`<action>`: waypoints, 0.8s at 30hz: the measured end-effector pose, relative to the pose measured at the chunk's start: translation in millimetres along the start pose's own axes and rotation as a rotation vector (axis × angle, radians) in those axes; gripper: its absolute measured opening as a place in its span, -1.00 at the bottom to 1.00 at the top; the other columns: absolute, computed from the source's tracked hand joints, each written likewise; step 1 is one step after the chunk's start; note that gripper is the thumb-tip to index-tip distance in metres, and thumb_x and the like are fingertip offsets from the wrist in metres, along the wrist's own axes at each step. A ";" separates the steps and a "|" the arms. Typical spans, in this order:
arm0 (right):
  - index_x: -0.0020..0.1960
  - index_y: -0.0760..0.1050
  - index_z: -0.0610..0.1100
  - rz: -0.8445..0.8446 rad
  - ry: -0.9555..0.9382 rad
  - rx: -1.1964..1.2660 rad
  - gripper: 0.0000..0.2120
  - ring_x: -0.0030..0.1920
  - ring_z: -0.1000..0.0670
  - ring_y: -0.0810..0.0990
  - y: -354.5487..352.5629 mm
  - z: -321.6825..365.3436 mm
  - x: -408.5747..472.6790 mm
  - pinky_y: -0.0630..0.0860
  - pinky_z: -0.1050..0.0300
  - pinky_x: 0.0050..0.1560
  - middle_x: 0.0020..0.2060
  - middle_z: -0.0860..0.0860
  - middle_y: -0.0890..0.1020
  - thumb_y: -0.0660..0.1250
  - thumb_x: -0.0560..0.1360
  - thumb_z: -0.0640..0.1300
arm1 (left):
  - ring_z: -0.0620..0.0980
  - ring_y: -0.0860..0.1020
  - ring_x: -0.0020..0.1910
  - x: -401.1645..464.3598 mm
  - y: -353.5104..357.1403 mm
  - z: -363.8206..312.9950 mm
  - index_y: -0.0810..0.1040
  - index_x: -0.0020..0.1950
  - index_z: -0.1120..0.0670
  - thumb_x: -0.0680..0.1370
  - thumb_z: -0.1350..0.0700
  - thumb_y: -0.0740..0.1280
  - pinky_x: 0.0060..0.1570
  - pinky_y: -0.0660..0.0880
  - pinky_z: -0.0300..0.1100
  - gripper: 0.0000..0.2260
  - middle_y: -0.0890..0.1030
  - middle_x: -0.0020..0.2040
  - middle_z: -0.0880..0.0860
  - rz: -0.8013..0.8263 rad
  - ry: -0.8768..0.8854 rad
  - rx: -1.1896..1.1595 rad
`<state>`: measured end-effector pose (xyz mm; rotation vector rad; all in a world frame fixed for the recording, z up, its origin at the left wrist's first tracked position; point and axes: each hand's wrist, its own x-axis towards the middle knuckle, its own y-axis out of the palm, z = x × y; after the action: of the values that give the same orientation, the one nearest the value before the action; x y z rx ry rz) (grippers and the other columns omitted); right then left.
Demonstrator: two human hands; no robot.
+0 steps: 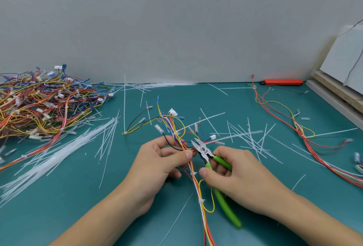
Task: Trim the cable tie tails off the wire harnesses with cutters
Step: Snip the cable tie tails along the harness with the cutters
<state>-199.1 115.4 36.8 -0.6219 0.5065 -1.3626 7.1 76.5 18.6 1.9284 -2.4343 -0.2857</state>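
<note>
Over on the left we saw the heaped wire harnesses (39, 104); at centre our left hand (165, 159) pinched one harness (193, 173), while our right hand (233, 177) gripped green-handled cutters (204, 150), blades parted beside its tie tail (231, 137).

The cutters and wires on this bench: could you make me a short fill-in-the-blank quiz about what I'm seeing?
1. The cutters have ____ handles.
2. The right hand grips the ____.
3. The left hand holds the wire ____.
4. The big pile of harnesses lies on the person's ____ side.

Missing words: green; cutters; harness; left
</note>
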 end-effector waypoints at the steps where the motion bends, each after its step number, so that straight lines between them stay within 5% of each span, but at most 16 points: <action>1: -0.18 0.49 0.03 -0.003 -0.001 -0.001 -0.60 -0.39 0.12 0.47 0.6 0.2 -1.0 0.55 -0.02 -0.21 -0.33 0.07 0.63 0.38 0.36 0.37 | 0.02 0.63 -0.25 -0.3 -0.1 0.0 0.63 0.08 0.17 0.37 0.13 0.55 -0.38 0.48 -0.25 -0.68 0.73 -0.01 0.22 0.003 0.001 0.002; 17: -0.17 0.46 0.07 0.014 -0.017 -0.057 -0.57 -0.39 0.11 0.47 2.2 -3.2 -0.7 0.53 -0.01 -0.23 -0.32 0.11 0.61 0.30 0.34 0.44 | 0.04 0.62 -0.26 -0.9 0.3 -0.8 0.64 0.06 0.16 0.37 0.16 0.54 -0.40 0.47 -0.25 -0.70 0.73 -0.10 0.22 -0.004 0.003 -0.015; 24: -0.17 0.40 -0.04 0.032 -0.060 -0.076 -0.69 -0.34 -0.05 0.45 2.7 -4.8 0.9 0.44 -0.01 -0.23 -0.30 -0.05 0.62 0.31 0.58 0.16 | 0.03 0.63 -0.26 -0.3 0.0 -0.9 0.62 0.03 0.11 0.37 0.14 0.55 -0.40 0.48 -0.25 -0.73 0.73 -0.02 0.22 0.001 0.001 -0.029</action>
<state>-200.1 114.2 31.4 -0.7123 0.5197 -1.2950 7.3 76.6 19.6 1.9161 -2.4164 -0.3179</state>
